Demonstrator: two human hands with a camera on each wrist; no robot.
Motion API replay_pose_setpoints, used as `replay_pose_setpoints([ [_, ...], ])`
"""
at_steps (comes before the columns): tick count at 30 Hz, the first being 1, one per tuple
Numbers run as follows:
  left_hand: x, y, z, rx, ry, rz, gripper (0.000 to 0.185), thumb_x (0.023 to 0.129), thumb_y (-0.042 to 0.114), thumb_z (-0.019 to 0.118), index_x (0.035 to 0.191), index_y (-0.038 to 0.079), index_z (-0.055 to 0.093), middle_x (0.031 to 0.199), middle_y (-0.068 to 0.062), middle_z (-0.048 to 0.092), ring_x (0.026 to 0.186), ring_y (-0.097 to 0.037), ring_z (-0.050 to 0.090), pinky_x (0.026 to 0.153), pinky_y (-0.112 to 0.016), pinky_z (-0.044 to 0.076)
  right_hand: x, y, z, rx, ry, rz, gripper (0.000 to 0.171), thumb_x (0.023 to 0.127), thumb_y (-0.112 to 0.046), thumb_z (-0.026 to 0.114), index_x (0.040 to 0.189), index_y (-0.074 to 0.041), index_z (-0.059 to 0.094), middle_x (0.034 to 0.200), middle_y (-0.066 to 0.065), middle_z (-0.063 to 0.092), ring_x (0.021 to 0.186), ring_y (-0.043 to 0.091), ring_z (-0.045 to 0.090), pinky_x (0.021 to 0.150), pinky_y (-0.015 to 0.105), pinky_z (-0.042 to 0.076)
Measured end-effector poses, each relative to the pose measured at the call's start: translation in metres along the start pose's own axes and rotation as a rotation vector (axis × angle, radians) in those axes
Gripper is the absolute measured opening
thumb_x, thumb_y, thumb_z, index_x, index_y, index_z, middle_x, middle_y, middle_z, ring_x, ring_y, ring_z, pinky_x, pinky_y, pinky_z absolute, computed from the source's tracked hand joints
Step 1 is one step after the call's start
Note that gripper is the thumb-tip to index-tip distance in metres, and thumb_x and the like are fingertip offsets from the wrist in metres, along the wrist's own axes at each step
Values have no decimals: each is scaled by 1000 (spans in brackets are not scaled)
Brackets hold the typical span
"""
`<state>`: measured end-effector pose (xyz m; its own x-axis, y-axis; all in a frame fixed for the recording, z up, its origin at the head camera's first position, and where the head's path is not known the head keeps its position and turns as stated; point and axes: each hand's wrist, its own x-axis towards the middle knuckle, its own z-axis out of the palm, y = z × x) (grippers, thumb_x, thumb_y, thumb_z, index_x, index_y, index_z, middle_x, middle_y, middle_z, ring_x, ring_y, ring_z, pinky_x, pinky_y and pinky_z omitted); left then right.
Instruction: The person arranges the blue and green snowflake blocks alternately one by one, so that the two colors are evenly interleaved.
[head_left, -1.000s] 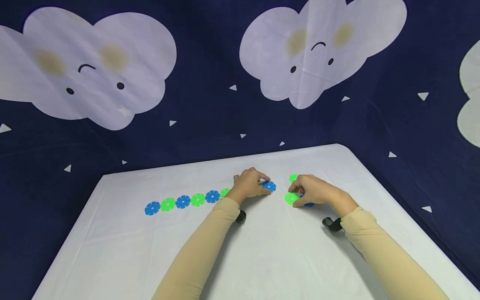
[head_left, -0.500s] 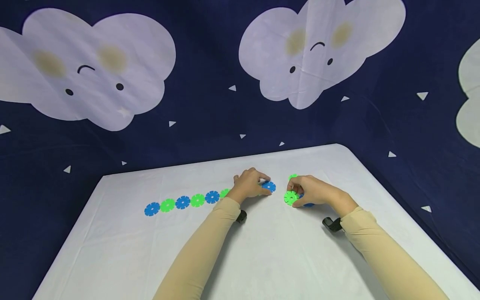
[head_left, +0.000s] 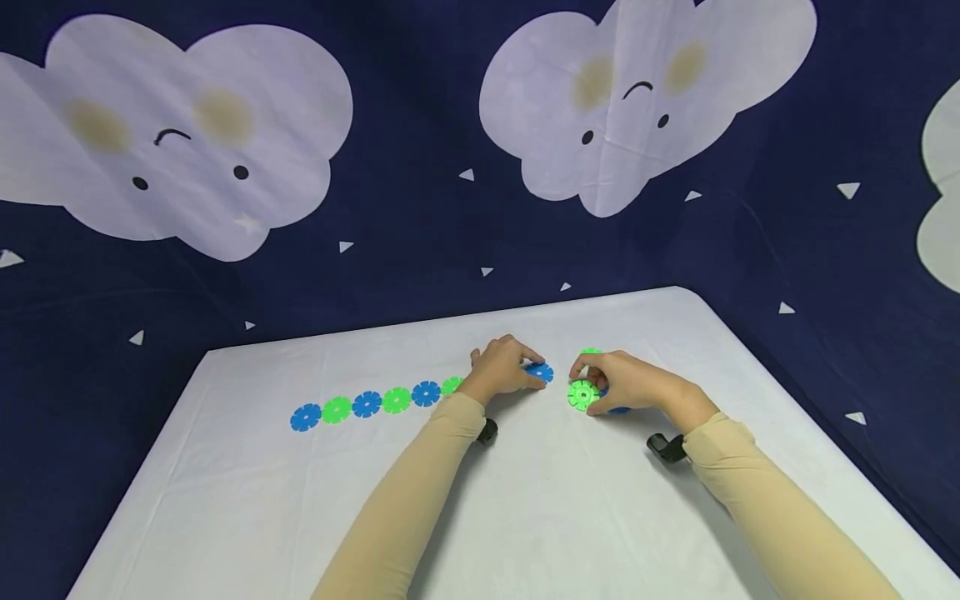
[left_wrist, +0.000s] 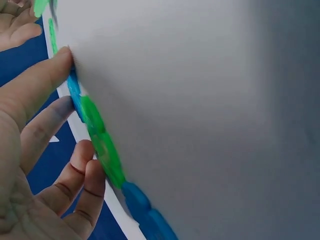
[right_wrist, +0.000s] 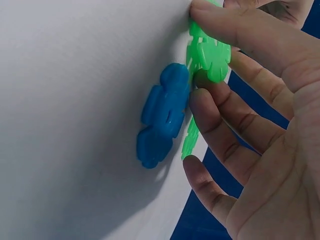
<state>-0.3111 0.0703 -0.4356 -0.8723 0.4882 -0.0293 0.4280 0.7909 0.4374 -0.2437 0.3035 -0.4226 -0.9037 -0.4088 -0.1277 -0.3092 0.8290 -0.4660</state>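
Several notched blue and green plastic discs form an alternating row on the white table. The blue disc (head_left: 542,372) at the row's right end lies between the thumb and index finger of my left hand (head_left: 501,367), which holds it by its edges. In the left wrist view a green disc (left_wrist: 102,142) follows it in the row. My right hand (head_left: 626,382) pinches a green disc (head_left: 582,395) a short way right of the row. Under that hand a blue disc (right_wrist: 165,117) lies on the table, and another green disc (head_left: 592,351) is partly hidden behind the fingers.
The row runs left to a blue disc (head_left: 305,417) at its far end. The white table (head_left: 225,517) has its back edge just past the hands. Behind it hangs a dark blue cloth (head_left: 412,208) with cloud prints. A black wrist mount (head_left: 666,448) shows under the right sleeve.
The right hand's fingertips have shifted slightly left and away, now covering more of the far green disc. The green disc in that hand shows its notches more clearly. The left hand stays almost still.
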Motion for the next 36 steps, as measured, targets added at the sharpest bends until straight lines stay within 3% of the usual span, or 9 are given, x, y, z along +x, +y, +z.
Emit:
replay_pose_setpoints([
  [4,-1,2,-1,-32,-1,-15,42,74,42,89,114,33,77,128,3,67,127,-23,56,113,-75,19,-1,-4,-2,-4,-12,9,49,74,-24,90,117,-18,68,97,-1,66,88,15,59,81,34,51],
  [8,-3,3,-3,-34,-3,-29,42,75,42,88,114,33,77,120,3,68,124,-22,57,114,-75,18,-2,-7,-3,-26,-9,13,45,74,-25,90,114,-17,71,97,-2,67,89,15,60,82,34,51],
  [16,-2,3,-2,-27,-4,-44,40,75,43,88,113,36,77,114,5,68,119,-20,57,115,-73,18,-1,-9,-2,-132,11,-6,46,74,-29,90,114,-17,73,89,-7,66,80,10,55,74,30,48],
  [22,0,2,1,-36,-1,-42,40,74,44,88,112,37,77,116,6,68,121,-20,57,115,-73,17,2,-6,-5,-124,35,-11,47,74,-32,88,115,-15,73,99,-8,70,89,9,62,82,33,55],
  [29,0,1,2,-40,-2,-53,39,75,43,88,112,38,77,116,6,68,120,-21,57,116,-72,17,11,-1,-13,-61,33,-35,48,76,-33,87,114,-10,72,108,1,75,101,20,70,92,42,57],
  [36,0,1,2,-37,2,-53,38,76,44,87,112,39,77,121,6,68,124,-22,55,116,-72,17,18,0,-18,-82,19,4,52,78,-34,86,118,-6,71,114,7,75,108,25,70,97,47,55],
])
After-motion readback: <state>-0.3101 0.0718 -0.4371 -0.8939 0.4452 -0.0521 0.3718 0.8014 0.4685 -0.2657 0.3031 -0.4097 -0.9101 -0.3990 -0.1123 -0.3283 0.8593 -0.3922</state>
